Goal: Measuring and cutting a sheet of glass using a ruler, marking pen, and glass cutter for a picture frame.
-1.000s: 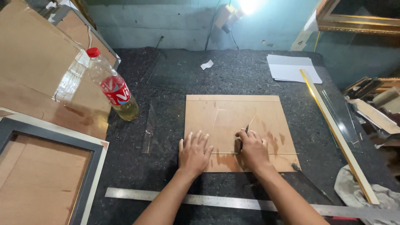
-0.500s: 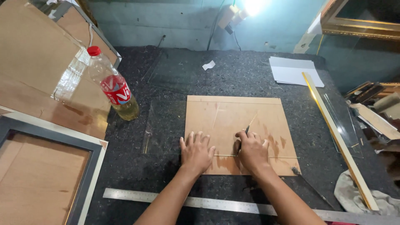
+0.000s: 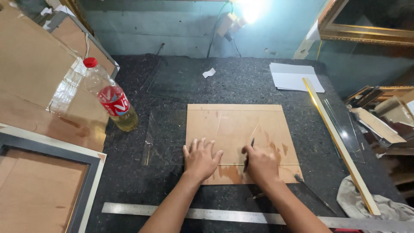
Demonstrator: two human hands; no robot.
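Work in hand: scoring a clear glass sheet (image 3: 181, 138) laid over a brown board (image 3: 241, 129), which sits mid-surface, nearer the front edge of the dark speckled surface (image 3: 207, 90). The left hand (image 3: 200, 159) lies flat on the sheet, fingers spread and holding nothing — it only presses down. The right hand (image 3: 260, 164) has its fingers closed round a slim dark cutting tool (image 3: 249, 154), tip on the glass near the board's front edge. A thin line runs rightward from the tool toward the board's right edge; whether it is a finished score cannot be told. Judgement: scoring appears under way — the sheet lies whole, not yet snapped apart. A steel ruler (image 3: 215, 213) lies unused along the front edge.
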